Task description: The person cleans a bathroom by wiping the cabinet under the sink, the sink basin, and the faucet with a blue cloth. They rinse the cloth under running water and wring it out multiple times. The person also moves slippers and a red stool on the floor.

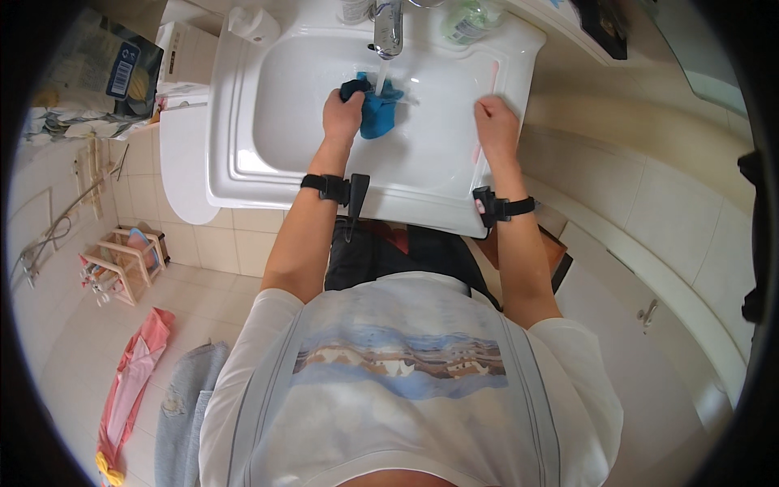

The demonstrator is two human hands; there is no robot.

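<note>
My left hand (342,117) grips a wet blue cloth (378,117) in the white washbasin (292,109). Its dark bunched part (353,89) sits at my thumb and fingers, and the brighter part spreads over the basin floor. Water runs onto the cloth from the chrome faucet (388,30). On the basin's right ledge, my right hand (498,128) is curled over a slim pink stick-like object (493,76). Both ends of that object show past the hand; its middle is hidden, and whether my fingers hold it is unclear.
A green pump bottle (468,24) and a white bottle (252,24) stand on the basin's rear rim. Left of the basin is a white toilet lid (185,164). A wooden rack (125,262) stands farther left. Pink fabric (134,377) and a grey towel (185,395) hang at lower left.
</note>
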